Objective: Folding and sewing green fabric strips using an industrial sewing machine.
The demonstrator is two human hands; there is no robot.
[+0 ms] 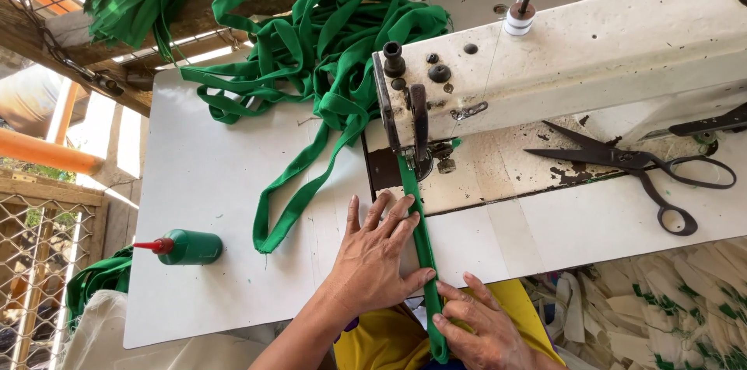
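At the far left a fold of green cloth [97,280] hangs below the white table [202,183], its lower part cut off by the table edge and the pale fabric under it. On the table lies a green squeeze bottle [191,248] with a red nozzle, tipped on its side; what is inside cannot be made out. Behind it a heap of green straps [327,43] spills from the back edge, 1 loose end trailing forward. The left hand [372,261] lies flat with fingers spread, pressing down beside the green strip [424,249], its thumb touching the strip. That strip runs from under the presser foot of the white sewing machine [576,51] toward the person; the needle is hidden behind the foot. The right hand [482,323], partly cut off by the bottom edge, pinches the strip's near end between thumb and fingers. Black scissors [638,164] rest shut on the machine bed, right.
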